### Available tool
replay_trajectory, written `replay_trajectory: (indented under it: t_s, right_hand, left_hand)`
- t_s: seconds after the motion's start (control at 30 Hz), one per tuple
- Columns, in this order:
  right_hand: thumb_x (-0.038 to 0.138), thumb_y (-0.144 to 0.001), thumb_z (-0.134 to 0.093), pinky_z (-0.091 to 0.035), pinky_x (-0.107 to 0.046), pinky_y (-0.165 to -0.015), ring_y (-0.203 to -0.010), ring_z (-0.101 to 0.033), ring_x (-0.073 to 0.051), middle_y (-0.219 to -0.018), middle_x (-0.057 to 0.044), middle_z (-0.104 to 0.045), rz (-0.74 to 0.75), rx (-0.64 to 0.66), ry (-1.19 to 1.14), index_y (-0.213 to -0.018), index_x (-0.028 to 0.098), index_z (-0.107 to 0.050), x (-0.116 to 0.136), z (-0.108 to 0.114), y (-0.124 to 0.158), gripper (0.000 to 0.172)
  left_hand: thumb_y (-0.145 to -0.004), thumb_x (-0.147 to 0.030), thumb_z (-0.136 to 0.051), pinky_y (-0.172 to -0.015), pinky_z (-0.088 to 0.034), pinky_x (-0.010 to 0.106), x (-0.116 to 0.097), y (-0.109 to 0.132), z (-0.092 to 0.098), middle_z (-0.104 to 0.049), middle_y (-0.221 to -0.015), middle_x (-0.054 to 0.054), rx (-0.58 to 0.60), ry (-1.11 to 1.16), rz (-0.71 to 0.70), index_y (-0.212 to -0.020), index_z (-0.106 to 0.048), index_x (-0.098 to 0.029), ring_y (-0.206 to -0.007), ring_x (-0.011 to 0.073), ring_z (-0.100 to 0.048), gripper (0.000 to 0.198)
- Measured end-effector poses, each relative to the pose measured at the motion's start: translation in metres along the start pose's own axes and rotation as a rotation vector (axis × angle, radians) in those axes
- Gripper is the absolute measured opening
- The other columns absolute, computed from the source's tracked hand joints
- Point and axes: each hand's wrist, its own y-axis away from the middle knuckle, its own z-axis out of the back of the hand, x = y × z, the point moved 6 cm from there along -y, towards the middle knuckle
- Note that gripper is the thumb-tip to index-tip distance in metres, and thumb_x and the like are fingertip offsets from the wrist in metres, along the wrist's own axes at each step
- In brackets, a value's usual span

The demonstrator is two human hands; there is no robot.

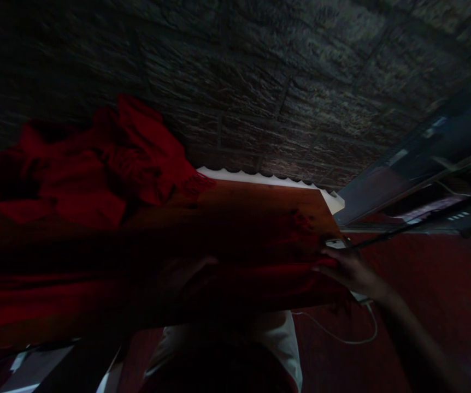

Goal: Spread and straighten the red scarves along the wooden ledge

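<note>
A long red fringed scarf (260, 275) lies stretched along the near side of a brown wooden table (252, 202), in deep shadow. Near the table's right end, my right hand (350, 270) has its fingers closed on the scarf, red fabric showing between them. My left hand (188, 270) rests over the scarf around the middle of the table; it is very dark, with a finger stretched out to the right and the others hard to see. Behind and to the left sits a crumpled heap of red fringed scarves (83, 169).
A rough stone-block wall (260, 87) rises behind the table, with a white scalloped strip (260, 178) along its foot. A white cable (350, 342) hangs at the right end above the red floor (436, 289). Dark equipment (465, 210) stands further right.
</note>
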Motion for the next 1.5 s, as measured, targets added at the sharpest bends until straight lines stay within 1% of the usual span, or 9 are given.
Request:
replay_trajectory:
  t_s: [0.17, 0.3, 0.5, 0.67, 0.83, 0.97, 1.13, 1.33, 1.5]
  right_hand:
    - [0.046, -0.098, -0.057, -0.059, -0.039, -0.086, -0.103, -0.071, -0.027, -0.122, -0.008, -0.071, -0.106, 0.177, 0.070, -0.135, 0.030, -0.062, -0.022, -0.018, 0.001, 0.041]
    - [0.034, -0.097, -0.055, -0.058, -0.040, -0.085, -0.098, -0.070, -0.026, -0.110, -0.012, -0.072, -0.071, -0.047, 0.183, -0.118, 0.021, -0.069, -0.023, 0.000, -0.037, 0.028]
    - [0.014, -0.086, -0.062, -0.046, -0.046, -0.111, -0.133, -0.054, -0.030, -0.143, -0.016, -0.057, 0.242, 0.156, 0.477, -0.138, 0.017, -0.060, 0.009, -0.028, -0.094, 0.052]
    - [0.000, -0.089, -0.042, -0.048, -0.044, -0.105, -0.123, -0.061, -0.030, -0.141, -0.018, -0.059, 0.140, 0.172, 0.697, -0.138, 0.016, -0.062, 0.008, -0.043, -0.113, 0.055]
    - [0.020, -0.096, -0.051, -0.052, -0.035, -0.090, -0.100, -0.069, -0.026, -0.120, -0.012, -0.072, -0.054, 0.064, 0.573, -0.139, 0.023, -0.062, -0.002, -0.014, -0.122, 0.044]
    - [0.029, -0.099, -0.047, -0.051, -0.036, -0.092, -0.096, -0.069, -0.026, -0.111, -0.012, -0.074, -0.047, -0.077, 0.362, -0.133, 0.018, -0.064, 0.003, 0.024, -0.134, 0.039]
    - [0.029, -0.100, -0.043, -0.050, -0.033, -0.094, -0.099, -0.066, -0.022, -0.113, -0.011, -0.072, 0.038, -0.056, 0.054, -0.115, 0.015, -0.067, 0.015, 0.046, -0.158, 0.032]
    - [0.042, -0.103, -0.040, -0.053, -0.030, -0.084, -0.089, -0.065, -0.020, -0.102, -0.007, -0.072, 0.067, -0.043, -0.053, -0.109, 0.019, -0.066, 0.030, 0.061, -0.161, 0.035]
    - [0.039, -0.103, -0.043, -0.049, -0.036, -0.101, -0.109, -0.065, -0.023, -0.117, -0.008, -0.072, 0.258, -0.147, 0.165, -0.118, 0.021, -0.068, 0.029, 0.054, -0.113, 0.035]
  left_hand:
    - [-0.099, -0.040, -0.044, -0.102, -0.052, 0.046, 0.015, -0.009, -0.024, -0.071, -0.129, 0.008, 0.013, -0.137, 0.029, -0.130, -0.067, -0.030, -0.115, 0.0291, -0.068, 0.040]
    - [-0.101, -0.044, -0.042, -0.103, -0.051, 0.047, 0.012, -0.025, -0.024, -0.070, -0.129, 0.010, -0.030, -0.179, 0.039, -0.131, -0.066, -0.026, -0.115, 0.0296, -0.068, 0.042]
    - [-0.098, -0.015, -0.036, -0.121, -0.038, 0.047, -0.007, -0.053, -0.022, -0.055, -0.150, 0.009, -0.130, -0.307, -0.126, -0.141, -0.060, -0.025, -0.141, 0.0271, -0.050, 0.050]
    - [-0.093, -0.003, -0.033, -0.120, -0.038, 0.051, -0.016, -0.085, -0.035, -0.049, -0.154, 0.015, -0.059, -0.412, -0.130, -0.149, -0.051, -0.017, -0.144, 0.0295, -0.046, 0.061]
    - [-0.096, -0.011, -0.038, -0.116, -0.042, 0.046, -0.018, -0.101, -0.019, -0.058, -0.145, 0.018, -0.114, -0.473, 0.009, -0.147, -0.052, -0.014, -0.136, 0.0301, -0.054, 0.053]
    - [-0.103, -0.034, -0.035, -0.104, -0.050, 0.046, -0.005, -0.109, 0.005, -0.071, -0.122, 0.018, -0.150, -0.333, 0.092, -0.129, -0.064, -0.013, -0.112, 0.0307, -0.068, 0.044]
    - [-0.101, -0.048, -0.034, -0.085, -0.054, 0.031, 0.008, -0.120, 0.034, -0.076, -0.102, 0.010, 0.029, 0.070, 0.070, -0.100, -0.071, -0.015, -0.089, 0.0221, -0.071, 0.050]
    - [-0.099, -0.053, -0.035, -0.097, -0.051, 0.030, 0.003, -0.118, 0.054, -0.072, -0.126, 0.006, 0.009, 0.131, 0.007, -0.122, -0.070, -0.020, -0.110, 0.0228, -0.068, 0.053]
    - [-0.101, -0.059, -0.034, -0.121, -0.031, 0.041, -0.004, -0.097, 0.026, -0.047, -0.157, 0.010, -0.016, -0.094, -0.108, -0.149, -0.052, -0.023, -0.144, 0.0267, -0.046, 0.063]
